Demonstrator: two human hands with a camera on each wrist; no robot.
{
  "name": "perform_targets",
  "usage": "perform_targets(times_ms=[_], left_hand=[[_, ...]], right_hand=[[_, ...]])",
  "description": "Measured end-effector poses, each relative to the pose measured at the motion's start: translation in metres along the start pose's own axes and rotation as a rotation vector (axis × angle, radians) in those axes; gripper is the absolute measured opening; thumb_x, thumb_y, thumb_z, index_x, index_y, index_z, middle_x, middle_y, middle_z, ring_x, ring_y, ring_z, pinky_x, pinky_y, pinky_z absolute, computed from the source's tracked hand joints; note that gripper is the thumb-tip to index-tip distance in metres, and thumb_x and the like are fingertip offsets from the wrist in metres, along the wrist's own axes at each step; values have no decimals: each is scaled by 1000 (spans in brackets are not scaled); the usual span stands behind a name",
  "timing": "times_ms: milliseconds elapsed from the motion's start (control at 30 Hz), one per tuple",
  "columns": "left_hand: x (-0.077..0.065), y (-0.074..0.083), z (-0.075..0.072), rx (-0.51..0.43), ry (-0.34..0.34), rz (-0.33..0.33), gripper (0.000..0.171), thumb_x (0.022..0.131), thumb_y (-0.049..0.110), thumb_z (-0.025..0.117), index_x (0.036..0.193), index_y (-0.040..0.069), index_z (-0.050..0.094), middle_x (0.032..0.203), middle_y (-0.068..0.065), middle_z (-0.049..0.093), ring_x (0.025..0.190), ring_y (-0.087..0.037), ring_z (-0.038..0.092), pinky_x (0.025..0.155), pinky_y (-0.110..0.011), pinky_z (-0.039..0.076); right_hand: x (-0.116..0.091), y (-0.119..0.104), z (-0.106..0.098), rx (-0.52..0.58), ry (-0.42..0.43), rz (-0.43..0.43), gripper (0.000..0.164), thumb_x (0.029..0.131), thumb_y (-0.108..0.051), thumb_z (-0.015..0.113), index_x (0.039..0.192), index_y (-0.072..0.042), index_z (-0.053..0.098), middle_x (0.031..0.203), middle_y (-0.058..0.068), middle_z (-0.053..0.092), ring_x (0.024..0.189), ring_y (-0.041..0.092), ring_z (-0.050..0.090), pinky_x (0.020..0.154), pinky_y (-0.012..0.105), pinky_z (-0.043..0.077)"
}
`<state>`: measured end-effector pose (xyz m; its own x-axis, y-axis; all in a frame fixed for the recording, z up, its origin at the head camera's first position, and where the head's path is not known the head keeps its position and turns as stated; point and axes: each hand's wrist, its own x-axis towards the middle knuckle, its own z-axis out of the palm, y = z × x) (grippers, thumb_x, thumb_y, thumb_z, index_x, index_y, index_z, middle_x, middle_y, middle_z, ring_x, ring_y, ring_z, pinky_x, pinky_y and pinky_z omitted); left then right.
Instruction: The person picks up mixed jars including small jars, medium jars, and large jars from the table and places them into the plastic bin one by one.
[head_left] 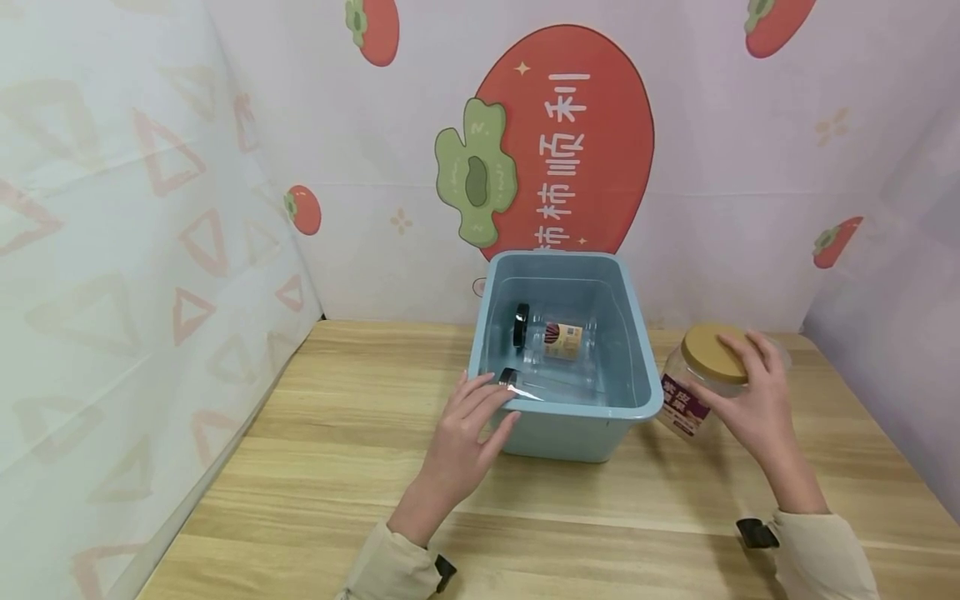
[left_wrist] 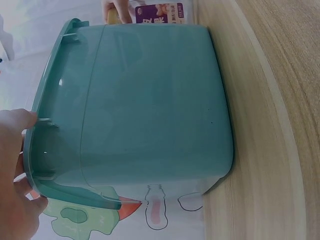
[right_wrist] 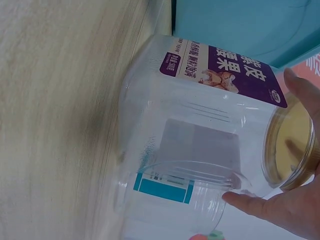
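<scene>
A light blue plastic bin (head_left: 555,433) stands on the table, and my left hand (head_left: 468,442) grips its near left rim, thumb outside and fingers over the edge. Inside lie a clear jar with a black lid and a brown label (head_left: 562,341) and a second clear container with a black cap (head_left: 507,377). To the right, my right hand (head_left: 757,400) holds a large clear jar (right_wrist: 200,110) by its tan lid (head_left: 712,352); it has a purple label and looks empty. Beside that jar, a clear container with a teal-edged label (right_wrist: 162,187) is near my fingertip.
The wooden table (head_left: 337,467) runs up to a pale cloth backdrop (head_left: 390,267) printed with red persimmons. Another patterned cloth (head_left: 112,333) hangs along the left side.
</scene>
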<state>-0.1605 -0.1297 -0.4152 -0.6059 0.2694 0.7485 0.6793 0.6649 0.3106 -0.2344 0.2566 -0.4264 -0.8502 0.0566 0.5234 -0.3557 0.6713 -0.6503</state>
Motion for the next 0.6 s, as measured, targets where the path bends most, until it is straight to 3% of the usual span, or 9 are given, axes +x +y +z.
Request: perform_targets(times_ms=[200, 600], left_hand=[[-1, -1, 1, -5, 1, -4, 27, 92, 8, 81, 118, 4, 75, 119, -8, 76, 129, -33, 64, 118, -64, 41], [-2, -4, 3, -13, 6, -1, 28, 92, 8, 82, 118, 2, 75, 118, -10, 77, 128, -36, 64, 118, -65, 40]], right_hand=[[0, 3, 0, 13, 25, -21, 84, 68, -1, 94, 144, 0, 58, 160, 32, 32, 149, 55, 26, 118, 79, 24], [1, 4, 0, 39, 48, -17, 82, 67, -5, 96, 141, 1, 61, 159, 32, 37, 149, 54, 30, 121, 76, 23]])
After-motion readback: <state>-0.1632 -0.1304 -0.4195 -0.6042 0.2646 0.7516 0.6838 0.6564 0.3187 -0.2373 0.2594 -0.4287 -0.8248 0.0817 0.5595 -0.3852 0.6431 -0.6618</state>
